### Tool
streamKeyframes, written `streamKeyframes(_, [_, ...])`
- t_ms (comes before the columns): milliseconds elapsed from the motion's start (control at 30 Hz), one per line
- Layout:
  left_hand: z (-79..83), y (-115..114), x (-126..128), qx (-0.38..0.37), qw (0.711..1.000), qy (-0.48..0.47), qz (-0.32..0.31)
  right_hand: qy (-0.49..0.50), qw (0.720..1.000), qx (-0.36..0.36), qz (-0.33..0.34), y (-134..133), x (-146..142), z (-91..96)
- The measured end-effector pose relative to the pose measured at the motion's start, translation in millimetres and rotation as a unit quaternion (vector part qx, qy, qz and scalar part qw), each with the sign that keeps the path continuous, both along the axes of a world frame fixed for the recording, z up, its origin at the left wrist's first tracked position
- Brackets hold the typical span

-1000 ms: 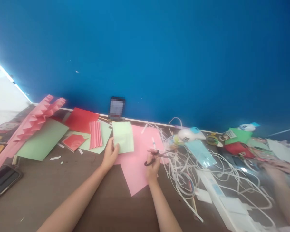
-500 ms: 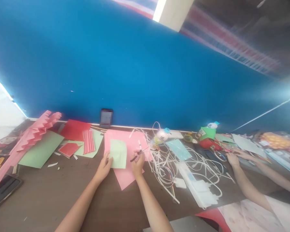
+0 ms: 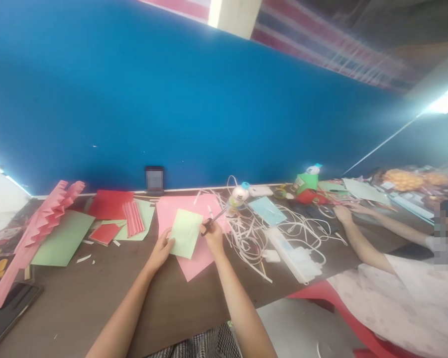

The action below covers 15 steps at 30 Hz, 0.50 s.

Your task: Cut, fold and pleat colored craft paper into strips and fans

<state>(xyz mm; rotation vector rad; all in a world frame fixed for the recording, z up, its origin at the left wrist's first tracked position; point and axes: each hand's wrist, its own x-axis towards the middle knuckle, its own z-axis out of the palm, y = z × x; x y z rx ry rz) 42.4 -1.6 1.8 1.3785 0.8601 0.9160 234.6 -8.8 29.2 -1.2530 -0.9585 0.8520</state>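
Note:
A pale green sheet of paper (image 3: 186, 233), tilted slightly, is pinched at its left edge by my left hand (image 3: 162, 251). My right hand (image 3: 213, 237) is closed on the dark handles of a pair of scissors (image 3: 208, 224), whose blades point up and right, away from the green sheet. Beneath both lies a larger pink sheet of paper (image 3: 194, 268) on the table. Whether the blades are parted is too blurred to tell.
To the left lie red paper (image 3: 111, 204), a folded pink strip (image 3: 133, 219) and a phone (image 3: 13, 315). Tangled white cables (image 3: 252, 243) and a power strip (image 3: 287, 256) are at right. A co-worker's arm (image 3: 362, 243) reaches over the table beyond them.
The green sheet has turned clockwise and looks raised in my left hand. The scissors have swung to point more upward in my right hand. The whole view has shifted to the right.

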Motion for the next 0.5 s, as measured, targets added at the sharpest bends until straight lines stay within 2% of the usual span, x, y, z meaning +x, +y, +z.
streamKeyframes(167, [-5.9, 2, -2, 0.023, 1.000, 0.017, 0.011, -0.044, 0.999, 0.000, -0.009, -5, 3, -2.4])
streamKeyframes(300, [-8.7, 1, 1, 0.063, 0.994, 0.033, 0.077, -0.035, 0.999, -0.024, -0.022, -12, 6, -1.1])
streamKeyframes(500, [-16.4, 0, 6, 0.100, 0.974, 0.032, 0.200, -0.085, 0.989, -0.080, 0.089, -35, 0, -5.8])
